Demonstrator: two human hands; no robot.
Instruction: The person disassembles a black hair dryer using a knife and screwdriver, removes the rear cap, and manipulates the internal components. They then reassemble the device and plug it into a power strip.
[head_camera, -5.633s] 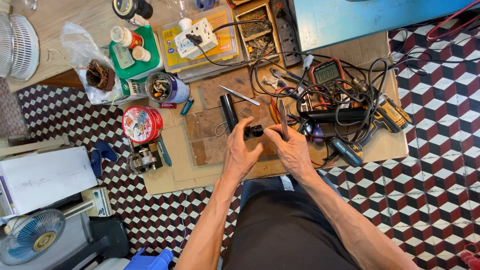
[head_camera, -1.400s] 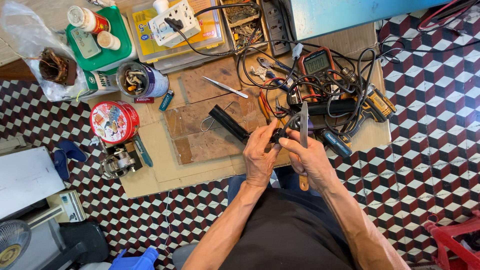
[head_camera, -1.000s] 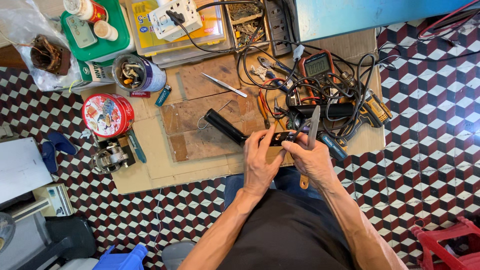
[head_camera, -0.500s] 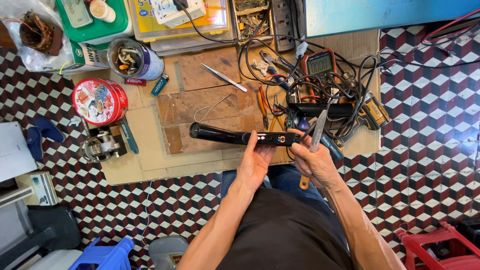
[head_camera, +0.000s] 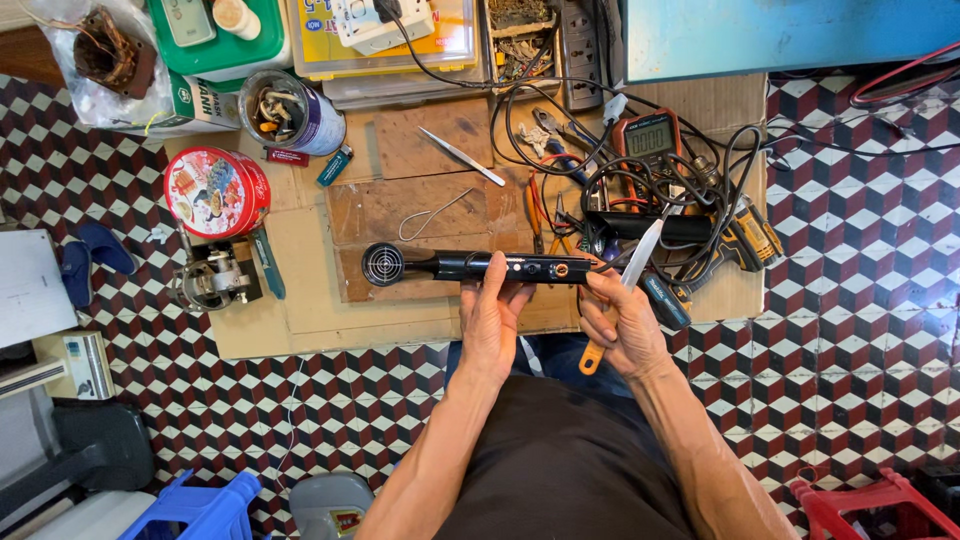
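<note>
Your left hand (head_camera: 492, 318) is closed around the middle of the black hair dryer (head_camera: 470, 267), which lies level across your lap line, its round grilled end pointing left and its orange-marked handle end to the right. Your right hand (head_camera: 618, 322) pinches that handle end with its fingertips while also curled round a knife (head_camera: 625, 290), blade slanting up and away, orange handle poking out below the palm.

Keep the left grip firm and mid-body so the dryer cannot roll, and work the blade away from your left fingers, which sit just beside the spot your right hand is touching. Judge the angle before you press; the blade tip is near the tangle of black cables (head_camera: 640, 190).

Room is tight to the right: the multimeter (head_camera: 650, 138) and the yellow cordless drill (head_camera: 745, 235) crowd the cardboard mat (head_camera: 300, 310) there. Leftward there is more open board, up to the red round tin (head_camera: 216, 192). The mat's near edge lies just under your hands, with tiled floor (head_camera: 860, 300) beyond.
</note>
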